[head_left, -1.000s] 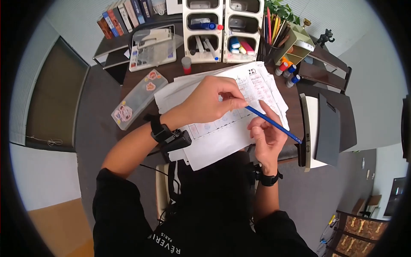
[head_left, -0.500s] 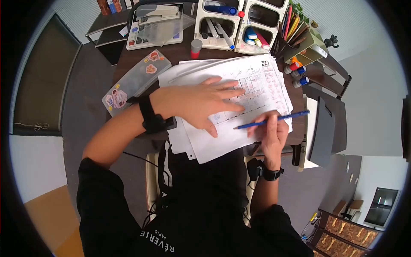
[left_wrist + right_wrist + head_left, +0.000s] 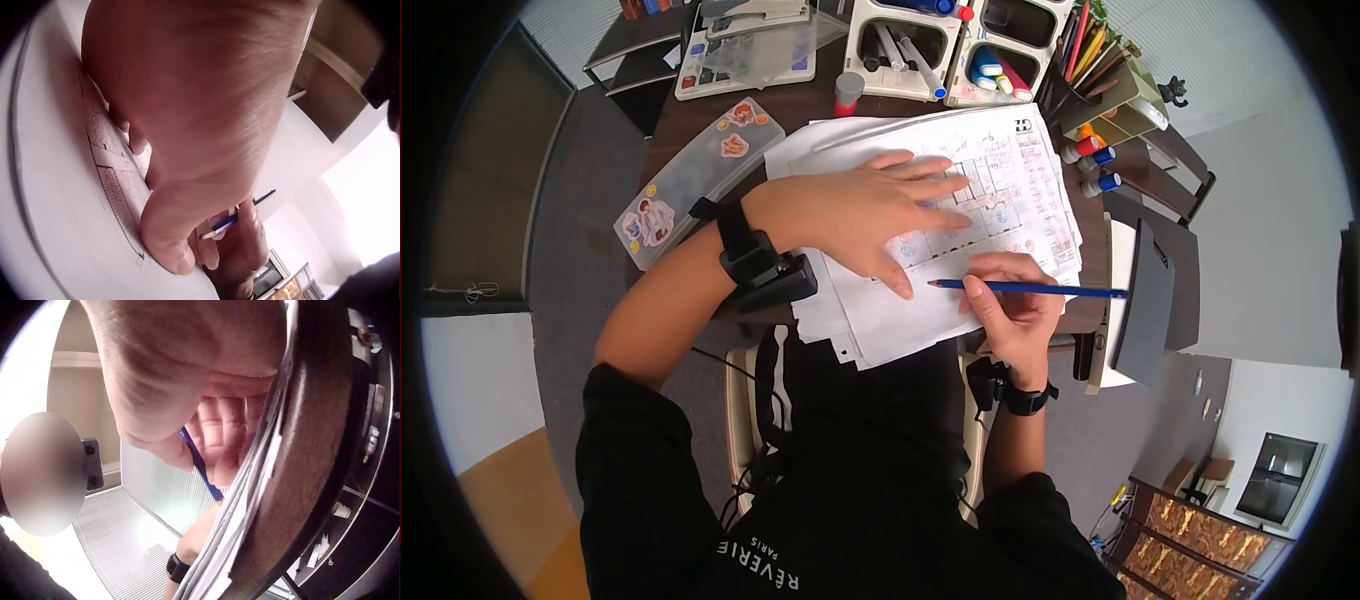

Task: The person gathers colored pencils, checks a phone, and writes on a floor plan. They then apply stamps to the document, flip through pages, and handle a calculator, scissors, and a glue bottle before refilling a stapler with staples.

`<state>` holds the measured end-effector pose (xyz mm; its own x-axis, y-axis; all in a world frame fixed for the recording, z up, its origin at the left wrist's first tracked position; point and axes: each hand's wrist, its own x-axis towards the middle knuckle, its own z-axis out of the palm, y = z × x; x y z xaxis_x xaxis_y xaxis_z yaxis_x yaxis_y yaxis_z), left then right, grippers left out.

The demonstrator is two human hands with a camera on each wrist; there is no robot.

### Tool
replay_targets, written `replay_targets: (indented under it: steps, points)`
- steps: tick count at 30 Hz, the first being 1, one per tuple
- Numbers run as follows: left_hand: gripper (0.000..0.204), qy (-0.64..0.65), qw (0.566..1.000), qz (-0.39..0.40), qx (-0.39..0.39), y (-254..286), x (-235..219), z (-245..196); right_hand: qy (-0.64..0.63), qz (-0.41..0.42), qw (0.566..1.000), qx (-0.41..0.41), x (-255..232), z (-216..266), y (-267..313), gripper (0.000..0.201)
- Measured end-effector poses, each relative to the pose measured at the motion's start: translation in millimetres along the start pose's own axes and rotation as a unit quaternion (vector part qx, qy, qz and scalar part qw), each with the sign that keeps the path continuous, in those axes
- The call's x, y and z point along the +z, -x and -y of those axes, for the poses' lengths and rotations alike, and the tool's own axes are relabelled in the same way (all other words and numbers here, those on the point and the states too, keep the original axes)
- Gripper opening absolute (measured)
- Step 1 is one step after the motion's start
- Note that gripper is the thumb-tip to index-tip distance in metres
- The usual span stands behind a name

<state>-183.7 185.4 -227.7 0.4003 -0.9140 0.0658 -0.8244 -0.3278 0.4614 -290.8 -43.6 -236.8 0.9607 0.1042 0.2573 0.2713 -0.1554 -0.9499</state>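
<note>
A stack of paper sheets (image 3: 915, 325), printed with a plan and red marks, lies on the desk. My left hand (image 3: 855, 212) rests palm down on the top sheet, fingers spread and straight. To its right, my right hand (image 3: 1022, 318) pinches a blue pencil (image 3: 1060, 290) between thumb and fingers. The pencil's sharpened tip points left, over the blank lower part of the sheet, near the left thumb. In the left wrist view the pencil (image 3: 230, 224) shows just beyond the left thumb. The right wrist view has the palm and curled fingers (image 3: 219, 425) beside the paper edges.
A stickered translucent pencil case (image 3: 700, 185) lies left of the papers. Behind them stand a grey-and-red bottle (image 3: 848, 94), white compartment holders (image 3: 900, 80) with markers, and a pencil cup (image 3: 1068, 105). Several small capped bottles (image 3: 1102, 184) sit at the right.
The left hand let go of the pencil's end and spread flat on the papers. The right hand took the pencil, which has turned to lie nearly level with its tip leftward.
</note>
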Motion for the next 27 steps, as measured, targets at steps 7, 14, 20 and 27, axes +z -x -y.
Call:
replay_targets:
  steps: [7,14,20,27]
  points:
    - [0.090,0.027,0.999,-0.019,0.004,2.3,-2.9,8.9,-0.045,0.062,0.996,0.038,-3.0,-7.4,-7.3,0.007]
    - [0.080,0.052,0.998,-0.005,0.035,6.2,-9.1,10.5,-0.039,0.046,0.998,0.009,-0.9,-6.7,-5.0,0.010]
    - [0.082,0.046,0.999,-0.002,0.022,8.6,-10.3,3.7,-0.006,0.042,0.999,-0.011,-0.7,-6.8,-4.9,0.011]
    - [0.084,0.048,0.999,0.001,0.012,8.5,-7.0,1.7,-0.027,0.000,0.999,0.025,0.2,-7.3,-0.7,0.010]
